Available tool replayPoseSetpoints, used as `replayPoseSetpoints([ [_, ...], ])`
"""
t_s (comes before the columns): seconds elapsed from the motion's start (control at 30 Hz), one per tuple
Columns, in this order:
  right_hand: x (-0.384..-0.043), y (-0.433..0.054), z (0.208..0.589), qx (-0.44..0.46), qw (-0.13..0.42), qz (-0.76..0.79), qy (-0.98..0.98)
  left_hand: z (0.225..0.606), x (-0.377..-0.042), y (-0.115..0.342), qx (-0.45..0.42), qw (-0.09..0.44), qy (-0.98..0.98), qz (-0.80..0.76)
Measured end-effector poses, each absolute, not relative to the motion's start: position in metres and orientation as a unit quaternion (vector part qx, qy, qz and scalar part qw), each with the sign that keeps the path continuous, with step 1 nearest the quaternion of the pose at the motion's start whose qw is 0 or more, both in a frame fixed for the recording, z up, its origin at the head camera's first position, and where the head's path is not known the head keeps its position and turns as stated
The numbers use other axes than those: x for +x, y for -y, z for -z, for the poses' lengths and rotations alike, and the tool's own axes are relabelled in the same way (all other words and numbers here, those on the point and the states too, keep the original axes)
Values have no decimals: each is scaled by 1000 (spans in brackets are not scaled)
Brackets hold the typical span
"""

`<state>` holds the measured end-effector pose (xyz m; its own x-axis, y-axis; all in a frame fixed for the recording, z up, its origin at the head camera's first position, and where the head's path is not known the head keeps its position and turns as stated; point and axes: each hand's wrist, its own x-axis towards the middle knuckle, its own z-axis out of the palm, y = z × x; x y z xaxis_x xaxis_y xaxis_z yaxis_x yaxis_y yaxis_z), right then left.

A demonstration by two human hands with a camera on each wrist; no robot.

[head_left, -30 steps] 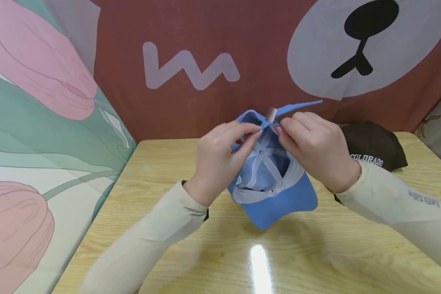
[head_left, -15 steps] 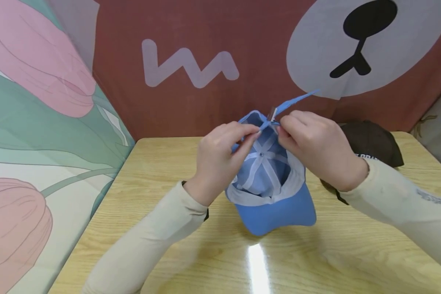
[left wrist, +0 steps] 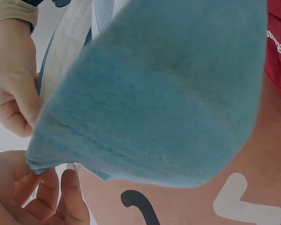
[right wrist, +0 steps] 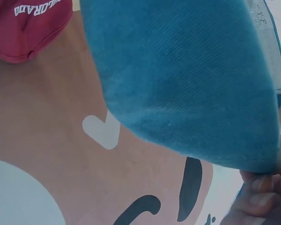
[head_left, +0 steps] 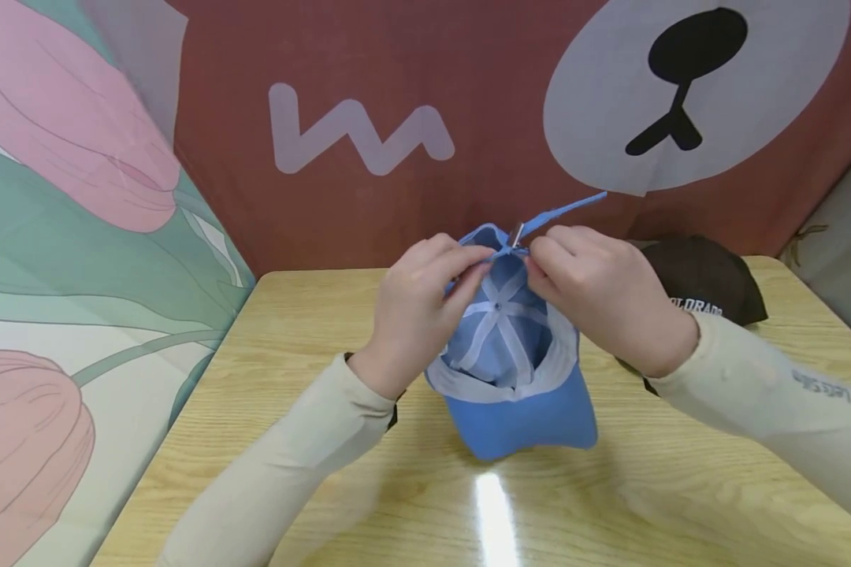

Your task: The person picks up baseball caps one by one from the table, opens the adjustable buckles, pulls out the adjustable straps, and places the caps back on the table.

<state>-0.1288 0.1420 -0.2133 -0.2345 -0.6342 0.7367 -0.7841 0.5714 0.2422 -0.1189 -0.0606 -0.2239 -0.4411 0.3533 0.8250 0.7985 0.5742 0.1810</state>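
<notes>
A light-blue baseball cap point(head_left: 521, 417) hangs above the table, its white-taped inside facing me and its brim pointing down. My left hand point(head_left: 418, 315) pinches the back strap from the left. Close by, my right hand point(head_left: 606, 291) pinches the strap on the other side of a small metal buckle point(head_left: 517, 235). The strap's loose end point(head_left: 567, 211) sticks out up and to the right. In the left wrist view the cap's outer cloth point(left wrist: 154, 108) covers the middle. Fingertips grip its edge in the right wrist view, where the buckle is hidden.
A dark cap with white COLORADO lettering point(head_left: 709, 276) lies at the table's back right, partly behind my right hand; it looks red in the wrist views. The wooden table point(head_left: 291, 354) ends at a printed brown cloth backdrop point(head_left: 362, 213). Flowered cloth point(head_left: 113, 331) stands left.
The blue cap has tipped so its brim hangs lower and its inside shows more squarely. The buckle has turned nearly edge-on. Both hands keep their pinch, slightly lower and farther left in view.
</notes>
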Motion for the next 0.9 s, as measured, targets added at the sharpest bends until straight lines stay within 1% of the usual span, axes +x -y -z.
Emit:
replayPoseSetpoints([
  [0.17, -130, -140, 213, 459, 416, -76, 782, 224, -119, 62, -354, 390, 801, 285],
  [0.47, -129, -141, 210, 436, 378, -124, 807, 230, -119, 64, -351, 400, 800, 276],
  [0.7, -127, -143, 213, 438, 384, -106, 805, 229, -121, 66, -355, 394, 795, 294],
  [0.9, -128, -143, 215, 457, 409, -58, 788, 226, -120, 67, -358, 389, 793, 302],
])
